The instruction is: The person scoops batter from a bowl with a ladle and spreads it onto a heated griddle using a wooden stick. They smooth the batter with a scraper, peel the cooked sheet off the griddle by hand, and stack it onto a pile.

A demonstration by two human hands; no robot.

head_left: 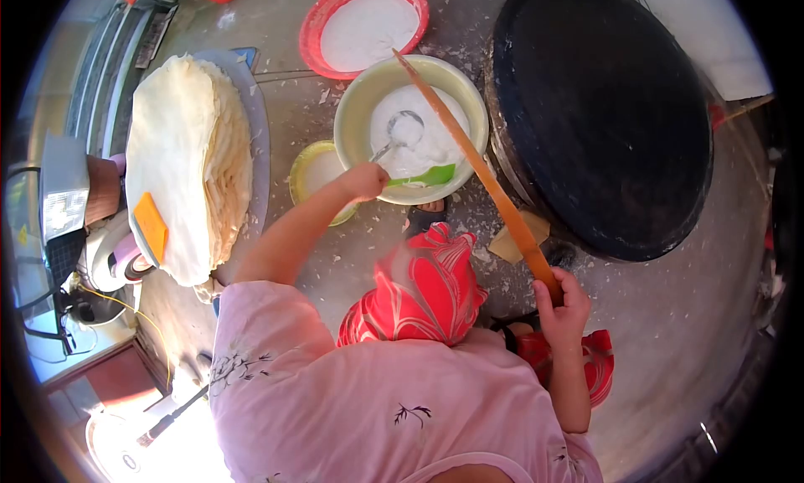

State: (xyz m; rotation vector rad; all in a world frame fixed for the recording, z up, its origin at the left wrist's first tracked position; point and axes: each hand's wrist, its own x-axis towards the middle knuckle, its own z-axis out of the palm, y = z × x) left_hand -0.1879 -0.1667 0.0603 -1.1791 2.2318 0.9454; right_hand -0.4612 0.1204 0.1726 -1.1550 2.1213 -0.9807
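My left hand (366, 181) is closed on a green spatula (429, 176), its blade over the near rim of a cream basin (346, 89). In the basin is a white batter-like mass (435, 152). A metal ladle (405, 128) lies in it, its handle running to the same hand. My right hand (565, 307) grips the lower end of a long, flat wooden stick (494, 185), which slants up across the basin's right side to its far rim. To the right stands a large round black griddle (603, 118).
A red basin (313, 30) of white contents stands beyond the cream one; a yellow bowl (300, 169) is partly hidden behind it. At left, a tall stack of thin flatbreads (172, 165) bears an orange scraper (150, 227). White flakes litter the floor (318, 265).
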